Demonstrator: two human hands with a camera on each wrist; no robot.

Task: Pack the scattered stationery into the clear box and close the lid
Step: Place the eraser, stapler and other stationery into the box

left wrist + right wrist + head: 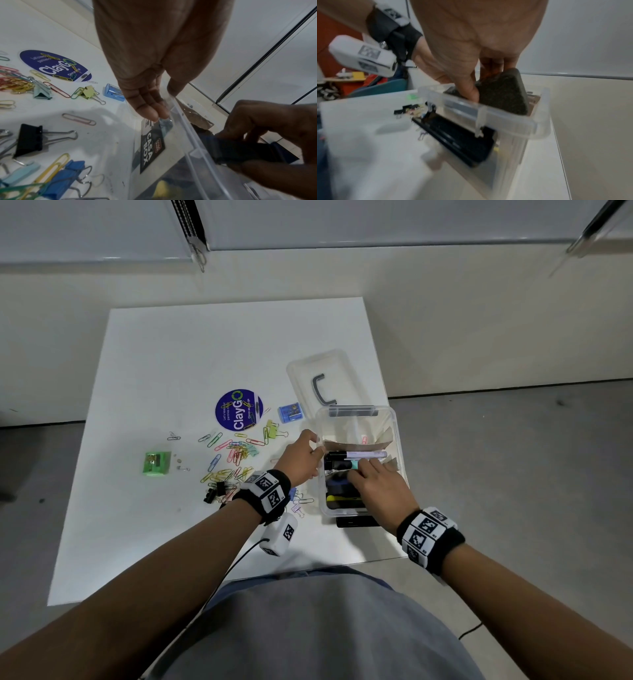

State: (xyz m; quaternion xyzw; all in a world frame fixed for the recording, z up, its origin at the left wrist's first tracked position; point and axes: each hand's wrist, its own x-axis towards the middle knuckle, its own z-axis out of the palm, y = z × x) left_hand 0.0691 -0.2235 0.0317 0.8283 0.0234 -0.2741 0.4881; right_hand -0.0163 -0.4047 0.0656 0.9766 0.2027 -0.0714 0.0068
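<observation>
Clear plastic is forming the box (394, 426), which is sitting open near the right edge of the white table (154, 354), with its lid (322, 378) lying flat just behind it, dark handle up. The left hand (301, 457) is steadying the box at its left wall: in the left wrist view the fingers (149, 105) are lying nearly straight against the outside of the wall while the thumb is hooking over the rim, so the wall is being pinched between them. The right hand (380, 491) is reaching down inside the box, its thumb and fingers curled round a dark blocky object (503, 94); the right wrist view is blurred, so it may be an eraser or a large clip, and I cannot say which. Markers (359, 455) are lying across the box just beyond the right fingers, and something yellow is showing at the near end. A black flat item (356, 521) is lying on the table against the box's near wall. Left of the box, coloured paper clips (233, 453) and binder clips (30, 139) are lying scattered, along with a blue sharpener (290, 413), a green sharpener (157, 463) and a round blue sticker (238, 409) reading ClayGo.
</observation>
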